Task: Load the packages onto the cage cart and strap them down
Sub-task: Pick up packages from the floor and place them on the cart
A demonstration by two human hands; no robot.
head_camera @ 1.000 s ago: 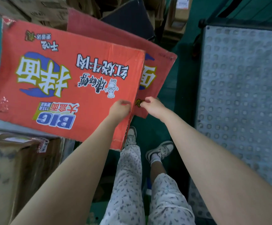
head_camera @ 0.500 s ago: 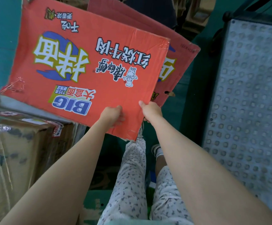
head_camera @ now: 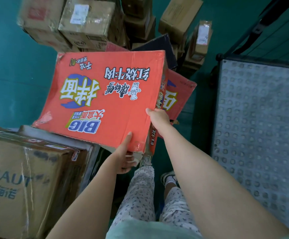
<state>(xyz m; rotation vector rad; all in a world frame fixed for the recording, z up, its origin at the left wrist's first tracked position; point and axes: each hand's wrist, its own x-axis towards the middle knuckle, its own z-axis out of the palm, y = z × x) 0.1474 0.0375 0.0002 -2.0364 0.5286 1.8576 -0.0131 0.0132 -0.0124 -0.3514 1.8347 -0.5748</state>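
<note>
The grey studded deck of the cage cart [head_camera: 261,126] fills my 3 o'clock side and carries no packages where I can see it. That is where this load has to go.

Next in size is the orange printed cardboard noodle box [head_camera: 105,97], at 12 o'clock from my body, with its broad printed face up. I judge its long axis to run roughly from 9 to 3 o'clock. Its near edge dips toward me, so the bulk of it lies beyond both grips, out toward 11 o'clock.

Its 8 o'clock corner hangs over the tape-wrapped brown cardboard carton [head_camera: 19,169] at my 8 o'clock. I cannot tell whether it rests there.

A second orange cardboard box [head_camera: 180,94] shows from under the first box's 3 o'clock side.

My right grip [head_camera: 159,118] clamps the near right corner, with the thumb on the top face and the fingers wrapped down the end panel. My left grip [head_camera: 124,159] cups the near edge from below, with the thumb lying flat on top.

Both grips sit on the near right end of the box, so the far left end is unsupported by me. The cart lies straight off my right grip at 3 o'clock. I judge that the swing should pivot that way, right grip leading and left grip carrying the weight.
</note>
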